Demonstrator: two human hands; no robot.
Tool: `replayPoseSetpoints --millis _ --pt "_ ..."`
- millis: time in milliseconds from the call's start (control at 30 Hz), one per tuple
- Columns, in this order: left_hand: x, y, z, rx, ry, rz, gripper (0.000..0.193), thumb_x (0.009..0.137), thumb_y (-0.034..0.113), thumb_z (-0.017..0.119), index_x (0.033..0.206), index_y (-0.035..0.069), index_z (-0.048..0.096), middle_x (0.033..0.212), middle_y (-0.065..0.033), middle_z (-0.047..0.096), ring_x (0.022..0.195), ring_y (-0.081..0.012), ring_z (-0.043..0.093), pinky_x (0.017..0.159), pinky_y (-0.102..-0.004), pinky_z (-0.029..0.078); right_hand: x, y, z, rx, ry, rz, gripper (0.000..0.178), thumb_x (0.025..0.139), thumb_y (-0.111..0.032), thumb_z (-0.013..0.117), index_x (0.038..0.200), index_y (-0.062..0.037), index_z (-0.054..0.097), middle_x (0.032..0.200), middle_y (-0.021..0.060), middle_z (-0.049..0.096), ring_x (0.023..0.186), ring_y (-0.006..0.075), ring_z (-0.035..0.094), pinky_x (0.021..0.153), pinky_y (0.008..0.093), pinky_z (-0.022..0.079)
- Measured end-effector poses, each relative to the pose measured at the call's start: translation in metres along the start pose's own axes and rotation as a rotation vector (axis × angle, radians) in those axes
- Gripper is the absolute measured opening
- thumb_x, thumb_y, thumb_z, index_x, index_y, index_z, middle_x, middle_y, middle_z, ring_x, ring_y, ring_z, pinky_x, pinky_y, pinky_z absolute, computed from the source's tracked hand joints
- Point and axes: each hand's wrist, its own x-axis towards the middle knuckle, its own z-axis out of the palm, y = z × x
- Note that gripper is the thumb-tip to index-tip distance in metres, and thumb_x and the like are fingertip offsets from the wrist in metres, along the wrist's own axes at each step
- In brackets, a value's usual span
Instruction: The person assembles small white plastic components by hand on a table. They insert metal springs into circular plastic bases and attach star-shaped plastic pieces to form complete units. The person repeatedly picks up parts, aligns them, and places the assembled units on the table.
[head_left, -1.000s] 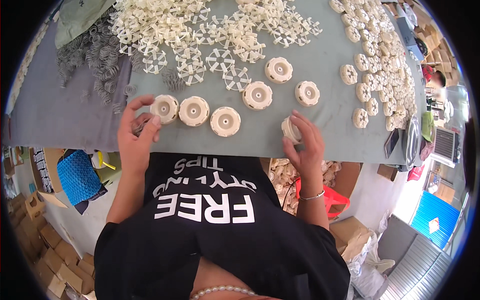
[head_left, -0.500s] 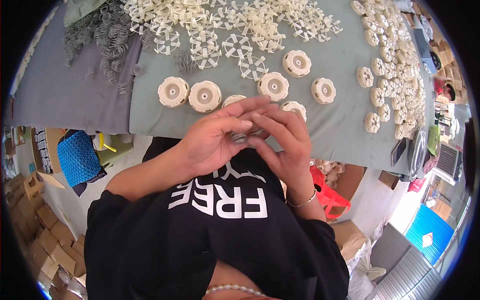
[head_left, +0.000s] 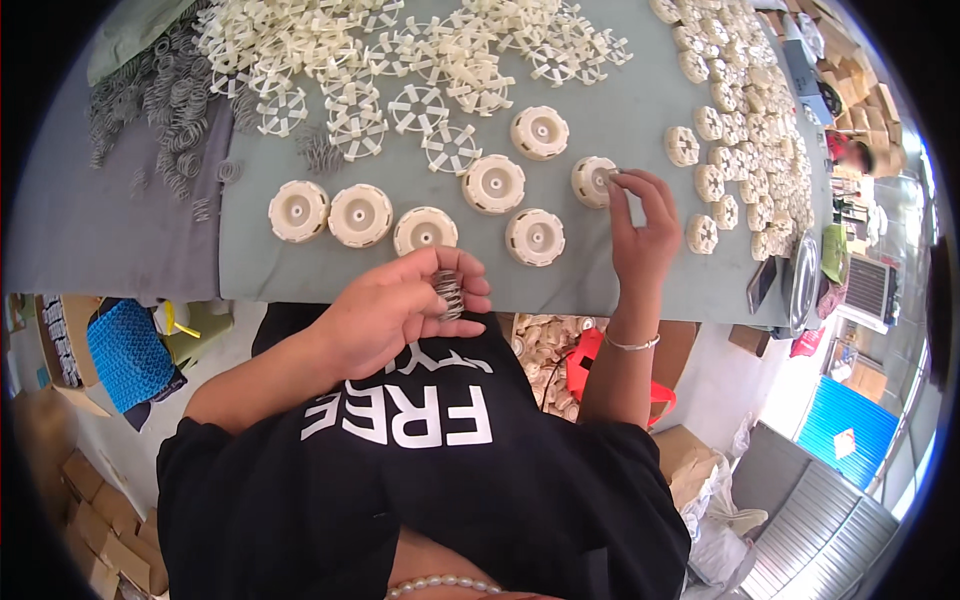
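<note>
My left hand (head_left: pixel 400 300) is curled around several coil springs (head_left: pixel 449 294) of grey wire, above the table's front edge. Out to the right, my right hand (head_left: pixel 646 225) has its thumb and fingertips pinched together over the right side of a round off-white plastic cap (head_left: pixel 590 181). Whatever lies between those fingertips is too small to make out. More such caps with a raised centre, like this one (head_left: pixel 535 237) and this nearer cap (head_left: pixel 425 231), lie face up on the green cloth.
A heap of off-white spoked plastic rings (head_left: pixel 420 108) covers the back of the table (head_left: pixel 400 275). Loose springs (head_left: pixel 180 120) are piled at the far left. Rows of assembled round parts (head_left: pixel 735 150) fill the right side. A phone (head_left: pixel 762 285) lies by the right edge.
My hands have parted: the right went from beside the left to the rightmost cap, while the left kept the springs. The view has shifted, so the table things sit further left.
</note>
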Motion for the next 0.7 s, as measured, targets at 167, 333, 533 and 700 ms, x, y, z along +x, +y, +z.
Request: replayPoseSetpoints --millis 167,333,533,700 --pt "-0.004 0.009 0.01 0.203 0.084 0.0 0.049 0.097 0.002 0.066 0.143 0.006 0.048 0.14 -0.0168 0.064 0.118 -0.02 0.066 0.099 -0.0364 0.057 -0.001 0.006 -0.001 -0.106 -0.037 -0.029 0.016 0.089 -0.01 0.079 0.103 -0.0047 0.075 0.104 0.0111 0.072 0.102 0.031 0.068 0.091 0.0425 0.053" --pt "0.0 0.002 0.006 0.634 0.121 0.186 0.06 0.089 -0.001 0.078 0.14 0.007 0.046 0.134 -0.014 0.071 0.107 -0.0157 0.068 0.094 -0.031 0.055 -0.031 -0.053 -0.009 0.326 -0.265 0.158 0.025 0.088 -0.01 0.082 0.112 -0.007 0.074 0.106 0.0093 0.07 0.086 0.022 0.069 0.077 0.0338 0.056" --pt "0.006 0.003 0.015 1.108 0.2 0.349 0.078 0.079 0.004 0.087 0.144 0.009 0.044 0.115 -0.0117 0.075 0.093 -0.0239 0.074 0.083 -0.0363 0.06 -0.061 -0.1 0.011 0.775 -0.563 0.164 0.016 0.09 -0.008 0.081 0.104 -0.0045 0.073 0.101 0.0062 0.066 0.089 0.0152 0.067 0.075 0.0298 0.055" --pt "0.002 -0.001 0.003 1.04 0.199 0.537 0.063 0.081 0.0 0.087 0.136 0.003 0.057 0.11 -0.0119 0.073 0.096 -0.0177 0.073 0.083 -0.031 0.061 -0.07 -0.091 0.017 1.032 -0.467 0.213 0.01 0.091 -0.001 0.077 0.099 -0.0017 0.072 0.104 0.0094 0.067 0.092 0.0182 0.066 0.079 0.0314 0.054"
